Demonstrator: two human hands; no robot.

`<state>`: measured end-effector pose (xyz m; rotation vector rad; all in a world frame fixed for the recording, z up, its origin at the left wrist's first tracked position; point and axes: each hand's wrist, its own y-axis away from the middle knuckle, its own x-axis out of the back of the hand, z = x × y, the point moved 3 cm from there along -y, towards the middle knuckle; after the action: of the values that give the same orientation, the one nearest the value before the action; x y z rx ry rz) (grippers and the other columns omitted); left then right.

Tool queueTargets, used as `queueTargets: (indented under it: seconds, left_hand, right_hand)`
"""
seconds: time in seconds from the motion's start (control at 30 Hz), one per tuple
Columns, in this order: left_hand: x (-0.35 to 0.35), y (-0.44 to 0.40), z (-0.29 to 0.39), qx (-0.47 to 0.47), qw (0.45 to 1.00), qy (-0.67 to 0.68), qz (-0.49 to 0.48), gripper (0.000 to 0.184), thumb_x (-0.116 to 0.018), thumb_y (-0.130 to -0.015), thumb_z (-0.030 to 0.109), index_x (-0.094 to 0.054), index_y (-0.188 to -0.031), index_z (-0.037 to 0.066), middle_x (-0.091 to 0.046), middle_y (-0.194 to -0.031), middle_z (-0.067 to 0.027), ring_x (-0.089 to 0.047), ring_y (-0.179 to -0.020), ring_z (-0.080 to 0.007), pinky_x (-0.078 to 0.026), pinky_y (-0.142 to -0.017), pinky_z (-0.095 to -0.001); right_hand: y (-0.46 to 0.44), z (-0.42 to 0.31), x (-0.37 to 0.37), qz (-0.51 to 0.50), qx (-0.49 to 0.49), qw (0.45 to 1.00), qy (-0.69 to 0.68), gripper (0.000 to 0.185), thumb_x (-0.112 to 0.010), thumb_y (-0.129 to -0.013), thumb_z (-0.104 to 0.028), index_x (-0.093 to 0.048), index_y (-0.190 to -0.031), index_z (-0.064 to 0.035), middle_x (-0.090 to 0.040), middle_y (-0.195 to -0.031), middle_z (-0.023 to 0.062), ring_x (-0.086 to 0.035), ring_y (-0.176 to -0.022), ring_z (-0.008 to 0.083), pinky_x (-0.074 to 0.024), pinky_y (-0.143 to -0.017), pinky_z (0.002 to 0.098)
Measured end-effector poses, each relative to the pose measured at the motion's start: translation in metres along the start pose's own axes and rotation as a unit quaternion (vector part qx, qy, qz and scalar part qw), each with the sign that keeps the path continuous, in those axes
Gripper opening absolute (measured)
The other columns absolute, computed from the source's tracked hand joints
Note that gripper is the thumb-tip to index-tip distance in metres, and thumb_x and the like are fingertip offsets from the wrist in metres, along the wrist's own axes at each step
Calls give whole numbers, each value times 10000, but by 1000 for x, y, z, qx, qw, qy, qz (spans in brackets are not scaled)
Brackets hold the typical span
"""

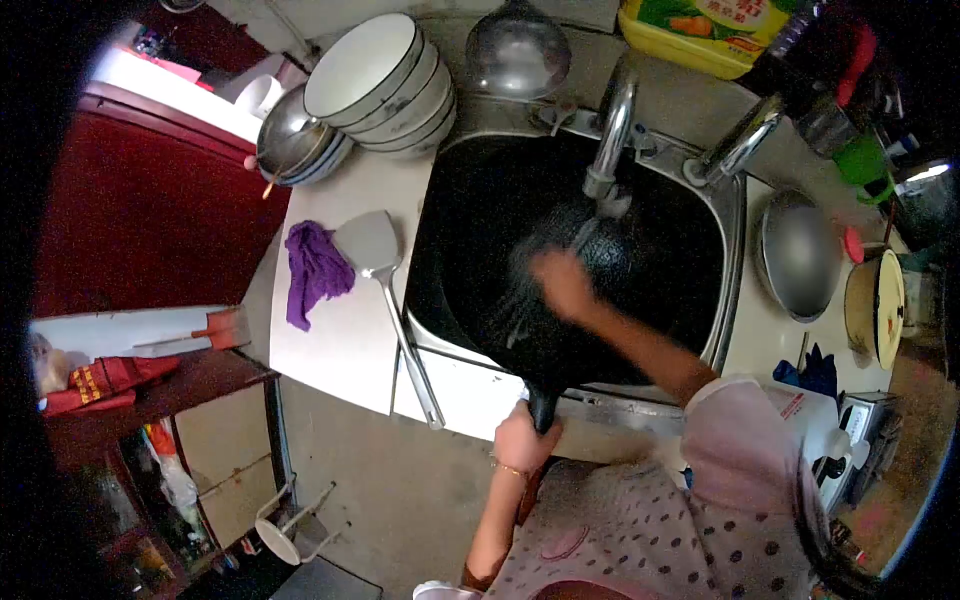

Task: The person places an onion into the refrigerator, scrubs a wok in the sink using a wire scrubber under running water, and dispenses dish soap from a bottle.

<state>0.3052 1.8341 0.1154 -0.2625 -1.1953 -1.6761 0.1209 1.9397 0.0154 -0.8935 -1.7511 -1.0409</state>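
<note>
A large black wok (480, 290) lies in the steel-rimmed sink (732, 290), under water running from the faucet (617, 120). My left hand (522, 440), with a thin bracelet at the wrist, is wrapped round the wok's black handle (543, 405) at the sink's front edge. Inside the wok, my right hand (563, 285) is near the stream, blurred by motion; its fingers and anything in them cannot be made out. Left of the sink, a metal spatula (372, 243) rests on the counter beside a purple cloth (315, 270).
Stacked white bowls (365, 70) stand at the back left, beside metal bowls (290, 135). A metal ladle or pan (518, 50) and a yellow jug (700, 35) are behind the sink. On the right are a metal bowl (798, 255) and a yellow-lidded pot (888, 310).
</note>
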Motion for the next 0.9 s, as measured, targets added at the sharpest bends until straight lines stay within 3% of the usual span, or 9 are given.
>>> queueTargets:
  seconds: [0.13,0.23,0.37,0.47,0.6,0.67,0.7,0.83,0.9]
  left_hand:
    - [1,-3,-4,45,999,16,-21,436,-628,-605,334,-481,-871,21,-556,-740,-182,-529,-697,-353,-435,-609,-382]
    - [3,-13,-12,2,999,1,-32,442,-626,-607,342,-481,-880,25,-558,-753,-180,-532,-709,-348,-437,-616,-378]
    - [7,-8,-1,19,999,26,-20,423,-624,-609,327,-488,-883,35,-559,-769,-180,-535,-726,-339,-437,-626,-374]
    - [6,-2,-4,32,999,21,-32,405,-618,-612,306,-487,-879,32,-557,-772,-183,-534,-730,-337,-436,-633,-374]
    - [4,-6,-5,1,999,37,-18,388,-611,-611,302,-488,-863,34,-557,-767,-183,-533,-726,-339,-433,-628,-377]
    - [6,-6,0,4,999,26,-29,388,-611,-608,315,-492,-841,29,-559,-743,-180,-533,-699,-343,-434,-614,-369]
    - [5,-6,-3,2,1000,21,-10,383,-611,-608,323,-497,-819,24,-559,-724,-179,-538,-679,-334,-435,-608,-362]
    - [11,-7,-6,-16,999,45,-4,408,-616,-597,363,-532,-796,17,-561,-658,-159,-559,-629,-279,-438,-583,-337]
    - [7,-7,-12,-16,999,46,6,408,-626,-579,367,-547,-764,12,-565,-640,-146,-556,-613,-266,-436,-577,-325]
  right_hand:
    - [16,7,16,-11,165,986,-30,281,-411,-727,-39,-508,-987,-80,-494,-964,121,-448,-949,224,-351,-822,360]
    - [-25,73,36,132,-78,986,62,207,-416,-728,-61,-516,-909,-65,-531,-855,119,-519,-762,249,-425,-639,323]
    - [25,-21,4,46,124,991,-20,223,-413,-708,-36,-515,-905,-50,-527,-864,124,-522,-753,240,-424,-650,320]
    - [28,-3,26,99,296,941,-127,211,-407,-714,-33,-526,-888,-43,-526,-894,117,-526,-761,229,-428,-650,323]
    - [-12,41,24,79,-39,991,100,235,-440,-702,-54,-512,-927,-52,-502,-900,150,-504,-749,257,-436,-608,336]
    - [30,-25,10,-38,-15,999,23,364,-519,-636,-91,-492,-997,-63,-449,-935,132,-423,-897,257,-360,-736,396]
    - [44,-33,-4,84,83,989,-91,442,-550,-619,-116,-455,-1047,-62,-420,-981,127,-385,-944,261,-316,-778,417]
    - [22,13,17,-33,-41,993,-103,603,-585,-622,-179,-334,-1153,-42,-363,-1112,138,-364,-1012,278,-315,-810,430]
    - [45,18,45,35,-93,983,-153,619,-588,-625,-184,-316,-1159,-25,-340,-1144,151,-336,-1048,291,-303,-842,415]
